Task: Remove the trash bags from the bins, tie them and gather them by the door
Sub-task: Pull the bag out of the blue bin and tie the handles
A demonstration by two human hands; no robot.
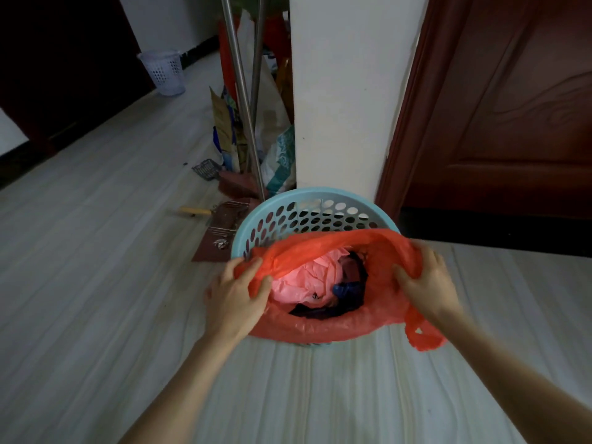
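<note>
Gripping the rim of the red trash bag [323, 318] from both sides, the person stood over the blue bin [307, 213] in the head view, and this was the lifting-out step by the look of it. The left hand [235, 296] had its fingers curled over the near-left edge of the plastic, thumb tucked inside the mouth; the right hand [419, 280] pinched a bunched fold on the right edge. Both were closed on the bag, neither spread flat.

To do this well, my call was a straight, even pull upward with both hands level, so the thin film would not snag on the bin's perforated wall or tear at the grip points. Drawing the two edges together first would keep the contents from spilling.

And what a bag: thin, translucent red plastic, crinkled, its mouth peeled off the far rim and open wide. Inside lay crumpled pink plastic [301, 280] and some dark scraps I could not identify. One handle loop [423, 334] dangled outside at the lower right. The bin sat on the pale floor, just beside a white pillar [346, 91] and a dark red door [499, 107].
</note>
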